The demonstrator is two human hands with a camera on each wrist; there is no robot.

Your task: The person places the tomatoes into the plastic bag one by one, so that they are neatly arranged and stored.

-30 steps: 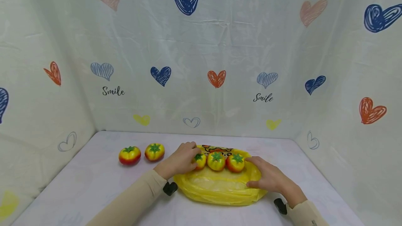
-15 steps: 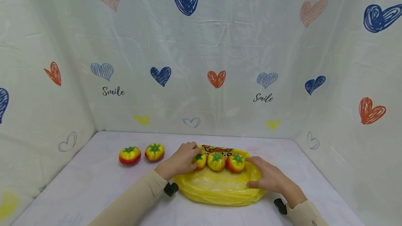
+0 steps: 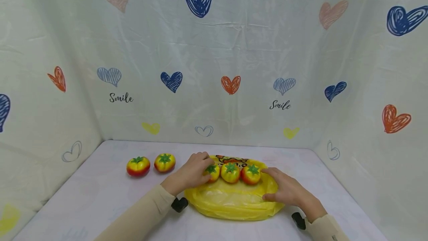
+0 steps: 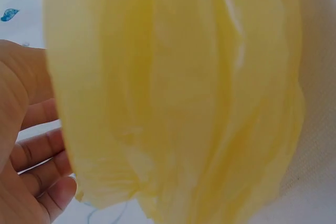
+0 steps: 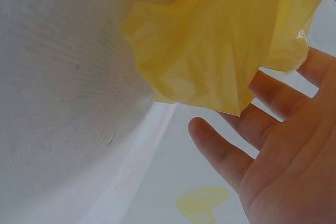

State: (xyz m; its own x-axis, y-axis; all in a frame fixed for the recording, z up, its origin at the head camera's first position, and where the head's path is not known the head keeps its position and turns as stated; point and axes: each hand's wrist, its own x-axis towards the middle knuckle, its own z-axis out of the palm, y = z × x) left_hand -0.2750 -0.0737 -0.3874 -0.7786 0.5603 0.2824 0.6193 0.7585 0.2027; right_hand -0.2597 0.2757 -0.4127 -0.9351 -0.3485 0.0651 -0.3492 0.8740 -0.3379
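Observation:
A yellow plastic bag lies on the table in the head view, with a dark print along its far edge. Three yellow-red toy tomatoes with green tops sit in a row on it: a left toy tomato, a middle toy tomato and a right toy tomato. My left hand holds the left one between thumb and fingers, partly covering it. Beside the right one, my right hand rests at the bag's right side, fingers spread and fairly straight. Both wrist views show mostly yellow plastic near the fingers.
Two more toy tomatoes stand at the table's back left, a nearer toy tomato and a farther toy tomato. A white curtain printed with hearts encloses the white table at the back and sides.
My left wrist shifts very slightly left and toward me, the fingers staying at the left toy tomato. The right hand, the bag and the other toy tomatoes keep their places.

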